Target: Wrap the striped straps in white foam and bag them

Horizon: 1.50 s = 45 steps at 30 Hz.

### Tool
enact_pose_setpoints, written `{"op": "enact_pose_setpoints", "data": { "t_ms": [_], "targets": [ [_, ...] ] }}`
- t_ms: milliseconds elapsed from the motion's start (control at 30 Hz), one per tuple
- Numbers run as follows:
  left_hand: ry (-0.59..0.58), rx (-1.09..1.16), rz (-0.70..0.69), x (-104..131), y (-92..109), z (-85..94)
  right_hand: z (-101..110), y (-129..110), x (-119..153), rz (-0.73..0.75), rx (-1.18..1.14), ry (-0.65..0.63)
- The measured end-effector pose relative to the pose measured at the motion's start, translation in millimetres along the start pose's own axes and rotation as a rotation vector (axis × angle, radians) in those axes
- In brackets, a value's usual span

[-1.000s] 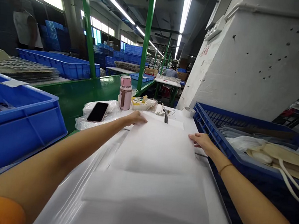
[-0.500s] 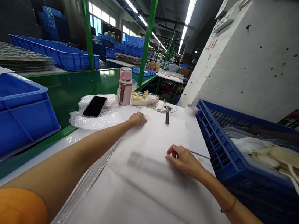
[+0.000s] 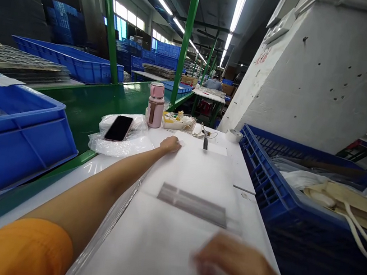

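A white translucent sheet (image 3: 141, 241) covers most of the table in front of me, with clear plastic folds along its left side. A dark grey rectangle (image 3: 192, 205) shows through it near the middle. At the far left edge of the sheet, my left hand (image 3: 170, 145) is closed, fingertips pinching the material there. My right hand (image 3: 236, 268) is low over the near right part of the sheet, smeared by motion. Its fingers look bent, but whether they hold anything cannot be made out.
Beyond the left hand are a phone (image 3: 118, 128) on bubble wrap (image 3: 120, 147), a pink bottle (image 3: 155, 108) and a dark-handled tool (image 3: 205, 141). A tape roll (image 3: 234, 135) lies at the back right. Blue crates (image 3: 16, 132) flank the table; a full one (image 3: 264, 171) stands right.
My right hand has moved toward me and down from the middle of the sheet. The grey rectangle shows more clearly now. My left hand stays at the far edge.
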<state>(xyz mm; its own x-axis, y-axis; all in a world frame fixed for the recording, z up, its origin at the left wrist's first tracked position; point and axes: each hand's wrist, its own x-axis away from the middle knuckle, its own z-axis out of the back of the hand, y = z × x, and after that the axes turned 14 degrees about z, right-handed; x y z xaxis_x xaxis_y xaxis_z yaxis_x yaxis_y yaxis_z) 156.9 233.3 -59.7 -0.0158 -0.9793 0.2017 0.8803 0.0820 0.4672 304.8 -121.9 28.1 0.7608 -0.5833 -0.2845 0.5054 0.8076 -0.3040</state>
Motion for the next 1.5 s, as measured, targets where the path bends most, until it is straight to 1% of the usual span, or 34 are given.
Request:
{"op": "enact_pose_setpoints", "data": {
  "t_ms": [33, 67, 133, 200, 267, 300, 367, 400, 433, 500, 567, 600, 667, 767, 833, 867, 933, 1000, 1133, 1233, 1300, 1333, 1400, 1500],
  "targets": [
    [0.009, -0.005, -0.002, 1.0, 0.5, 0.3, -6.6, 22.4, 1.7, -0.043, 0.048, 0.047],
    [0.019, -0.010, -0.004, 2.2, 1.0, 1.0, -14.6, 45.1, 3.9, -0.089, 0.132, 0.062],
    [0.040, -0.018, -0.013, 5.9, 3.0, 3.7, -32.1, 84.0, 10.1, -0.113, 0.291, 0.000],
    [0.076, -0.018, -0.044, 14.0, 6.3, 8.5, -47.2, 108.0, 17.6, -0.094, 0.378, -0.038],
    [0.139, -0.011, -0.123, 30.5, 10.2, 15.1, -56.8, 117.1, 23.8, -0.063, 0.414, -0.031],
    [0.172, -0.006, -0.187, 43.0, 11.5, 18.5, -59.5, 118.0, 25.8, -0.053, 0.414, -0.018],
    [0.203, -0.003, -0.356, 76.6, 10.1, 24.1, -61.2, 116.3, 27.2, -0.055, 0.377, -0.003],
    [0.187, -0.009, -0.450, 96.5, 6.3, 25.8, -60.6, 115.1, 26.8, -0.062, 0.348, -0.004],
    [0.144, -0.025, -0.542, 117.1, 0.1, 26.6, -59.0, 114.3, 26.0, -0.071, 0.318, -0.006],
    [0.015, -0.083, -0.693, 154.4, -18.2, 26.3, -52.7, 114.7, 23.2, -0.097, 0.268, -0.009],
    [-0.080, -0.137, -0.754, 177.6, -38.8, 25.6, -42.0, 118.8, 19.1, -0.141, 0.227, -0.005],
    [-0.106, -0.154, -0.755, 181.8, -47.6, 26.2, -35.1, 122.6, 16.3, -0.165, 0.198, -0.005],
    [-0.141, -0.169, -0.729, 175.7, -59.5, 31.1, -20.1, 134.3, 9.1, -0.201, 0.130, -0.026],
    [-0.229, -0.169, -0.707, 143.4, -63.7, 45.2, -2.4, 158.8, -4.2, -0.225, 0.044, -0.081],
    [-0.270, -0.182, -0.704, 121.1, -62.0, 53.9, 1.3, 174.0, -10.9, -0.244, 0.035, -0.088],
    [-0.262, -0.195, -0.694, 113.0, -61.0, 56.4, 0.4, 179.4, -12.6, -0.254, 0.042, -0.078],
    [-0.188, -0.226, -0.667, 105.6, -59.5, 56.2, -5.7, 184.2, -11.7, -0.271, 0.068, -0.048],
    [-0.088, -0.252, -0.657, 110.1, -58.3, 49.3, -14.5, 181.1, -5.8, -0.272, 0.100, -0.025],
    [0.052, -0.302, -0.665, 137.4, -55.0, 28.3, -26.6, 164.8, 10.1, -0.223, 0.187, -0.022],
    [0.189, -0.330, -0.576, 157.6, -53.5, 20.1, -28.6, 157.0, 15.6, -0.183, 0.238, -0.034],
    [0.248, -0.339, -0.540, 168.0, -52.6, 18.6, -29.0, 156.1, 15.6, -0.162, 0.260, -0.037],
    [0.250, -0.343, -0.555, 172.2, -51.6, 18.0, -29.2, 156.5, 15.1, -0.154, 0.270, -0.037],
    [0.211, -0.352, -0.634, 177.3, -47.8, 15.9, -29.6, 158.3, 13.7, -0.142, 0.288, -0.034],
    [0.124, -0.371, -0.730, 175.0, -39.1, 11.6, -28.7, 159.3, 12.5, -0.134, 0.304, -0.034]
  ]
}}
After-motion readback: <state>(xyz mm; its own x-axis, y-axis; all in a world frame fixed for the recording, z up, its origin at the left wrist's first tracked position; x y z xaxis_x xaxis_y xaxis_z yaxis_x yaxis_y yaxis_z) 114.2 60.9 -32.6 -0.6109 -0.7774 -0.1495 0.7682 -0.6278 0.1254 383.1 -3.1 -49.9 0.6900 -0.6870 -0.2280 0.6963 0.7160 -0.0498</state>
